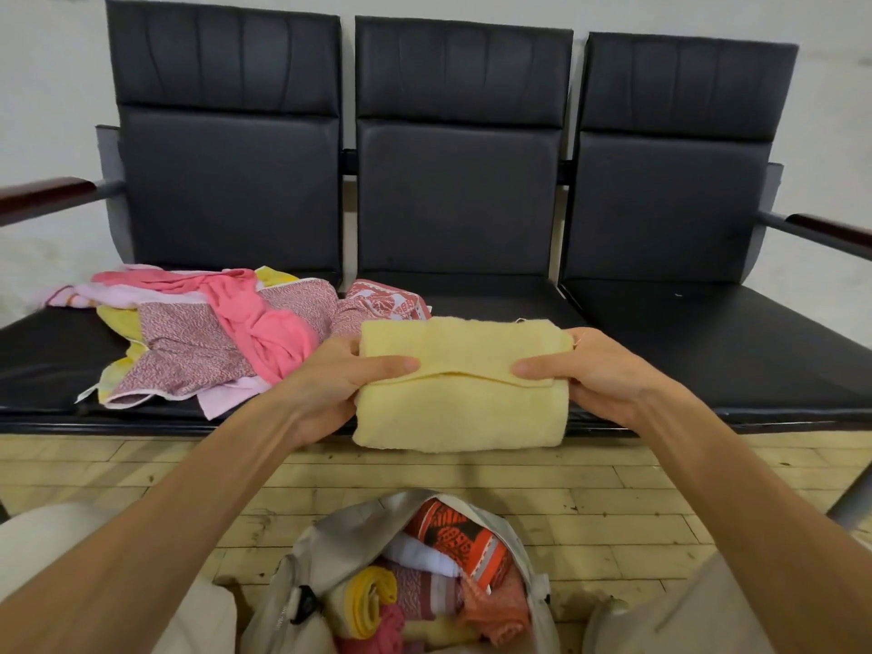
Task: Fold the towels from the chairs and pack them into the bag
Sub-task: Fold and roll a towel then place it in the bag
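A folded pale yellow towel hangs in the air over the front edge of the middle seat. My left hand grips its left end, thumb on top. My right hand grips its right end the same way. Below, between my knees, stands an open grey bag holding several folded towels, among them an orange patterned one and a rolled yellow one. A loose heap of pink, yellow and patterned towels lies on the left seat.
Three black padded chairs joined in a row stand against a pale wall, with wooden armrests at both ends. The floor is worn light wood planks. My knees in light trousers flank the bag.
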The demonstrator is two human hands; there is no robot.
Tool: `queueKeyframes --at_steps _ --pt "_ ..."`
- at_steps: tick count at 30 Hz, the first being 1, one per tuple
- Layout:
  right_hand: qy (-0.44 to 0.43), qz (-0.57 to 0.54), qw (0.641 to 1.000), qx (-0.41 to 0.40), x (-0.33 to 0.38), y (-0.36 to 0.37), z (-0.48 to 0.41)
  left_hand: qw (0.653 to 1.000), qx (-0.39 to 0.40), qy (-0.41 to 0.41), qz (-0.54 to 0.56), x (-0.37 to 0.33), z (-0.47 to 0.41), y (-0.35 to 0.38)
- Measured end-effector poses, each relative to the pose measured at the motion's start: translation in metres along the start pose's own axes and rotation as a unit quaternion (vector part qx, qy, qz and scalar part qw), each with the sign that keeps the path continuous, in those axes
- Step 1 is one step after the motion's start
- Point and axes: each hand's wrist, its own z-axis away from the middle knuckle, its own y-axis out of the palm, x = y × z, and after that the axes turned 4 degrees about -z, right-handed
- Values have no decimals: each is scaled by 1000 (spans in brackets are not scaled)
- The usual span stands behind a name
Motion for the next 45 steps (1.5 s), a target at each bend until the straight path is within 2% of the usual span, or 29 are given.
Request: queueKeyframes --at_steps 4,6,9,11,17,19,26,28,30,32,34,35,38,42,45 --pt "-47 47 997 42 3 -3 5 999 46 0 -19 2 2 0" --pt "-80 101 991 38 3 -7 7 992 83 29 -85 2 6 -1" --pt "-109 205 972 19 2 -11 9 979 83 55 -178 5 8 -1" --pt "-128 215 968 22 2 -13 9 976 87 70 -187 6 8 0" --pt "-188 44 980 47 6 -10 12 990 66 119 -33 0 7 5" --pt "-192 -7 980 53 5 -8 10 988 81 129 -5 -2 7 5" --pt "-107 -81 981 140 3 -14 6 987 115 73 85 -5 5 -11" --pt "-85 -96 987 98 5 -11 8 977 169 49 121 -8 6 -16" --pt "-70 -60 995 31 4 -9 8 964 216 39 148 -10 10 -17" --pt "-77 -17 997 12 4 -8 8 979 171 16 110 -9 9 -9" --pt "-92 11 995 35 4 -8 8 997 81 -4 16 -6 7 -2" --pt "-90 27 994 48 4 -9 8 998 67 0 -21 -4 6 -1" --pt "-87 94 989 70 3 -14 7 986 145 -7 -76 -2 2 -8" --pt "-145 173 970 94 7 -11 8 943 305 -86 -100 7 3 -9" --pt "-184 198 955 123 7 -4 7 925 350 -123 -87 12 10 5"
